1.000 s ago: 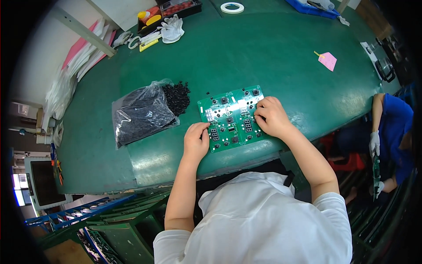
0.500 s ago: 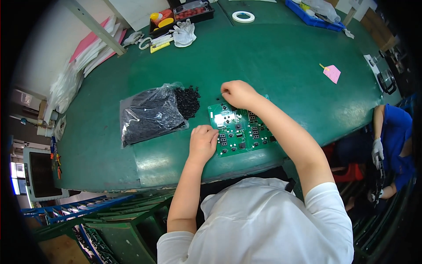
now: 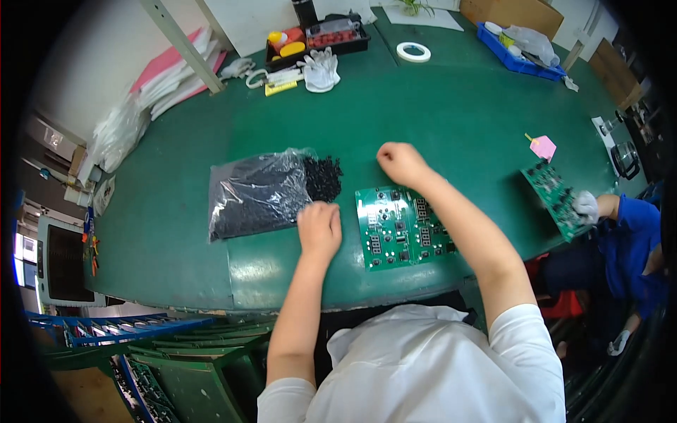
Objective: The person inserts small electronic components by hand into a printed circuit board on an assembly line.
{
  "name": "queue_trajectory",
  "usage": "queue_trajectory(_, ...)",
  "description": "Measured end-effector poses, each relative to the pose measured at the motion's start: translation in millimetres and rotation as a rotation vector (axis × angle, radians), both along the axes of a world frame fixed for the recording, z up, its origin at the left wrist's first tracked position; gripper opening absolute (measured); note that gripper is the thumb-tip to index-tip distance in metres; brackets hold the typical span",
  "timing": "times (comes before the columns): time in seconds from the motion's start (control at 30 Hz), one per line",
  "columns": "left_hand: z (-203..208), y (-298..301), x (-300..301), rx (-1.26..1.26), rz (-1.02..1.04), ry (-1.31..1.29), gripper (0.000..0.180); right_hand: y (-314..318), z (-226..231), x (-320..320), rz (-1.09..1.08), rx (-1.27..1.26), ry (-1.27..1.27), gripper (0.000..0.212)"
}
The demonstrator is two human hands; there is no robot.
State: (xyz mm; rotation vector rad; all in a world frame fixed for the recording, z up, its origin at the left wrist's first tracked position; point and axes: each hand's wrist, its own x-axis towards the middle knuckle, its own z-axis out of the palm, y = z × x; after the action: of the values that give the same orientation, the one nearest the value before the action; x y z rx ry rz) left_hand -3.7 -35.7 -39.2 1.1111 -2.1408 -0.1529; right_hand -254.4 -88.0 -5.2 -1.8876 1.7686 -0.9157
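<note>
The right hand (image 3: 400, 162) has moved off the circuit board (image 3: 403, 227) and now hovers above it, curled into a fist, perhaps pinching a small part. The left hand (image 3: 319, 227) rests loosely closed on the green bench (image 3: 458, 120), between the board and the bag of black parts (image 3: 257, 194).

board (image 3: 403, 227): green, square, flat on the table, dotted with black parts and white patches, tilted slightly clockwise
parts (image 3: 323, 178): small black pieces, loose heap spilling from the bag's mouth, at 10 o'clock from the board
bag (image 3: 255, 194): clear plastic, lying flat, packed dark, at 9 o'clock from the board
</note>
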Motion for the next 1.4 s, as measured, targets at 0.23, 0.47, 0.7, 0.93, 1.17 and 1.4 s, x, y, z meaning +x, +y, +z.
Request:
queue_trajectory(0.23,9,-30,-6,-0.023,0.09,-0.333,0.006,99,29,-53,-0.111,0.062,-0.17,0.011)
queue_trajectory(0.47,5,-22,-4,0.016,0.101,-0.163,0.005,156,18,-52,0.144,-0.118,0.114,0.01)
queue_trajectory(0.7,17,20,-24,0.372,-0.043,0.325,0.009,162,6,-49,0.179,-0.276,0.362,0.007)
queue_trajectory(0.93,37,42,-46,0.163,-0.159,0.087,0.005,158,10,-43,0.089,-0.096,0.381,0.002)
queue_trajectory(1.17,32,50,-67,0.097,-0.149,-0.106,0.006,159,11,-32,0.021,-0.154,0.485,0.002)
queue_trajectory(1.4,31,52,-64,0.08,-0.163,-0.134,0.006,157,10,-30,0.03,-0.145,0.62,0.009)
